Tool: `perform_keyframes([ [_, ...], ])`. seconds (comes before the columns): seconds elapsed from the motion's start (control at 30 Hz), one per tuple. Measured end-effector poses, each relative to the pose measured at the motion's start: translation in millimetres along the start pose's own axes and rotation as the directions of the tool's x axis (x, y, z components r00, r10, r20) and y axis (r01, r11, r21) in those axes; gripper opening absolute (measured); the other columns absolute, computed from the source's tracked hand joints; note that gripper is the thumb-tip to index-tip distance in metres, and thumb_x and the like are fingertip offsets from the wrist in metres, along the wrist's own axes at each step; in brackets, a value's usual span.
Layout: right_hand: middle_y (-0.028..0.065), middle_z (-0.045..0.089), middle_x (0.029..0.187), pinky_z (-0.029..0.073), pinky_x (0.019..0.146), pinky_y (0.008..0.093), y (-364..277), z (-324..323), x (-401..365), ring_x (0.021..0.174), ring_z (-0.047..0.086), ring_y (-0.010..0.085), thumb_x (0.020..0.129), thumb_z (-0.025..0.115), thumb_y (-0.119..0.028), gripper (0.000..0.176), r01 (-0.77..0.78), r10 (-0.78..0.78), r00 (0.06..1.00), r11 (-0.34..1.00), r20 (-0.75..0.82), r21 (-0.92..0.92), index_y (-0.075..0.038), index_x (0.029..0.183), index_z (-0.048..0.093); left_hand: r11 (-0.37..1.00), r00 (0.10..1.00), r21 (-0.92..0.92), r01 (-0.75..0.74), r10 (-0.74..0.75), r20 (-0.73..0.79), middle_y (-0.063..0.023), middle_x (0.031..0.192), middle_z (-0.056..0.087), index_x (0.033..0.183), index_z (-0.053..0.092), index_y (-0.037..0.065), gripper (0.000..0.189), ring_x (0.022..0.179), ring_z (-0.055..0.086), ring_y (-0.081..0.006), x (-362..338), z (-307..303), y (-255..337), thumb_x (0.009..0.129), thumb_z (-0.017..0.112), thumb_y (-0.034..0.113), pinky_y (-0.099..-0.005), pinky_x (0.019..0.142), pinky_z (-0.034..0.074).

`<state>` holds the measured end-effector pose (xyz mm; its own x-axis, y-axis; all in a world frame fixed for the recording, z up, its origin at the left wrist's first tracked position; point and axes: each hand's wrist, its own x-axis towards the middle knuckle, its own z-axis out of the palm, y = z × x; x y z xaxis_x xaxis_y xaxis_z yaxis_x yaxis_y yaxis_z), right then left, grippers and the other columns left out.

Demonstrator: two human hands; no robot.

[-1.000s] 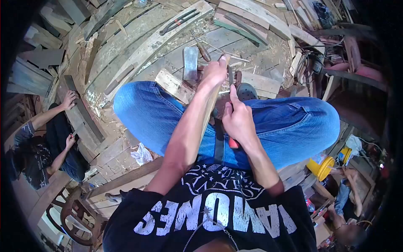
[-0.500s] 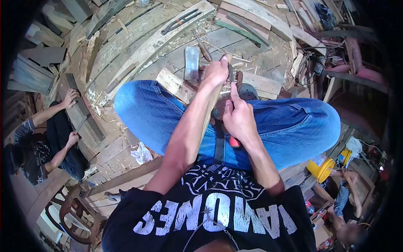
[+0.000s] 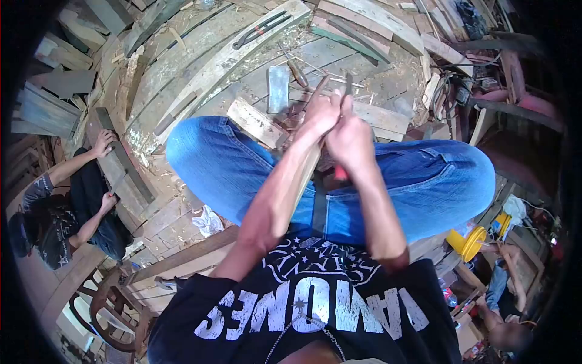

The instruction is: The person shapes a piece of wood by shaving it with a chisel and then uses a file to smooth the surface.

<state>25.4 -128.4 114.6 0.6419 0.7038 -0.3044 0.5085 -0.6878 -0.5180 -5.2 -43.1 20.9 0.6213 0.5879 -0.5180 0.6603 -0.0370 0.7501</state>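
My left hand (image 3: 322, 114) is closed around a long wooden piece (image 3: 308, 173) that runs down along my forearm toward my lap. Close beside it, my right hand (image 3: 350, 141) is closed on a red-handled tool (image 3: 341, 173), whose dark narrow blade (image 3: 348, 84) points up past my fingers. The two hands are nearly touching, and the tool lies against or just beside the wood; exact contact is hidden. Left of my hands a flat metallic-looking block (image 3: 278, 90) lies on the floor next to a wooden-handled tool (image 3: 297, 73).
Pliers with dark handles (image 3: 260, 31) lie on a long board (image 3: 212, 70). At the left a person (image 3: 60, 206) works on a plank (image 3: 124, 176). Another person (image 3: 503, 291) is at the lower right near a yellow bucket (image 3: 468, 244). A light wood block (image 3: 256, 121) touches my knee area.
My right hand has moved up and forward with the tool, close to my left hand. The wood's upper end now tilts slightly left. The co-worker at the left has shifted the tool slightly.
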Motion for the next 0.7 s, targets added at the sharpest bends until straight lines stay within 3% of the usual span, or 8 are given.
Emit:
perform_keyframes([
  [0.07, 0.0310, 0.062, 0.076, 0.052, 0.070, 0.0500, 19, 13, 13, 0.077, 0.064, 0.0463, 0.089, 0.047, -0.014, 0.052, 0.010, -0.008, 0.999, 0.999, -0.049, 0.035, 0.003, 0.138, 0.042, 0.992, 0.987, 0.000, -0.122, 0.122, -0.100, -0.0278, 0.088, 0.067, 0.093, 0.069, -0.004, 0.068, 0.091, 0.065, -0.0416, -1, 5, -7, 0.099, 0.026, 0.048, -0.0478, 0.081, 0.047],
  [0.1, 0.0299, 0.063, 0.075, 0.052, 0.069, 0.0496, 22, 13, 8, 0.075, 0.065, 0.0459, 0.089, 0.047, -0.014, 0.054, 0.032, -0.030, 0.996, 0.999, -0.082, 0.020, 0.002, 0.140, 0.040, 0.998, 0.997, -0.028, -0.052, 0.054, 0.056, -0.0283, 0.088, 0.067, 0.098, 0.067, -0.005, 0.068, 0.093, 0.064, -0.0441, 0, -3, -5, 0.098, 0.026, 0.049, -0.0483, 0.082, 0.047],
  [0.17, 0.0292, 0.063, 0.074, 0.052, 0.068, 0.0483, 22, 7, 10, 0.072, 0.065, 0.0445, 0.090, 0.047, -0.012, 0.054, -0.042, 0.048, 0.991, 0.998, -0.127, 0.053, 0.001, 0.141, 0.038, 0.996, 0.999, -0.084, -0.028, 0.032, 0.044, -0.0261, 0.091, 0.067, 0.088, 0.071, -0.003, 0.067, 0.100, 0.062, -0.0420, 3, -6, -4, 0.099, 0.025, 0.044, -0.0477, 0.094, 0.043],
  [0.3, 0.0290, 0.063, 0.074, 0.052, 0.069, 0.0489, 19, -6, -2, 0.073, 0.066, 0.0427, 0.086, 0.049, -0.007, 0.052, -0.061, 0.111, 0.980, 0.958, -0.167, 0.279, 0.008, 0.135, 0.043, 0.988, 0.998, -0.140, 0.061, -0.058, 0.023, -0.0226, 0.077, 0.068, 0.081, 0.070, -0.002, 0.066, 0.085, 0.067, -0.0379, 5, -10, -9, 0.099, 0.027, 0.045, -0.0468, 0.084, 0.048],
  [0.37, 0.0287, 0.061, 0.069, 0.051, 0.066, 0.0476, 11, -14, -20, 0.069, 0.065, 0.0423, 0.086, 0.051, -0.006, 0.051, 0.035, -0.010, 0.993, 0.978, -0.121, 0.207, 0.007, 0.135, 0.043, 0.881, 0.985, -0.444, 0.165, -0.121, 0.126, -0.0034, 0.055, 0.051, 0.073, 0.059, 0.002, 0.054, 0.046, 0.048, -0.0144, 2, -15, -3, 0.101, 0.036, 0.043, -0.0324, 0.048, 0.041],
  [0.5, 0.0319, 0.061, 0.079, 0.050, 0.075, 0.0448, -9, -20, -47, 0.079, 0.065, 0.0433, 0.088, 0.051, -0.005, 0.051, -0.088, 0.066, 0.991, 0.978, 0.119, 0.187, 0.003, 0.138, 0.043, 0.903, 0.989, -0.406, 0.140, -0.104, 0.109, -0.0035, 0.058, 0.053, 0.074, 0.059, 0.002, 0.053, 0.047, 0.048, -0.0145, 10, -9, -11, 0.101, 0.037, 0.042, -0.0315, 0.047, 0.040],
  [0.67, 0.0327, 0.060, 0.078, 0.049, 0.072, 0.0474, -1, -12, -46, 0.075, 0.064, 0.0453, 0.087, 0.051, -0.004, 0.051, -0.008, -0.004, 0.996, 0.991, 0.090, 0.137, 0.005, 0.137, 0.043, 0.947, 0.992, -0.298, 0.123, -0.104, 0.078, -0.0055, 0.058, 0.055, 0.067, 0.059, 0.002, 0.058, 0.049, 0.051, -0.0146, 8, -11, -5, 0.101, 0.037, 0.043, -0.0344, 0.049, 0.041],
  [0.7, 0.0324, 0.060, 0.076, 0.049, 0.072, 0.0480, -2, -14, -45, 0.074, 0.064, 0.0452, 0.086, 0.050, -0.004, 0.051, 0.005, -0.017, 0.996, 0.991, 0.092, 0.132, 0.006, 0.136, 0.043, 0.971, 0.994, -0.213, 0.105, -0.093, 0.064, -0.0107, 0.061, 0.059, 0.070, 0.061, -0.001, 0.060, 0.054, 0.056, -0.0208, 11, -10, -7, 0.101, 0.035, 0.044, -0.0380, 0.054, 0.044],
])
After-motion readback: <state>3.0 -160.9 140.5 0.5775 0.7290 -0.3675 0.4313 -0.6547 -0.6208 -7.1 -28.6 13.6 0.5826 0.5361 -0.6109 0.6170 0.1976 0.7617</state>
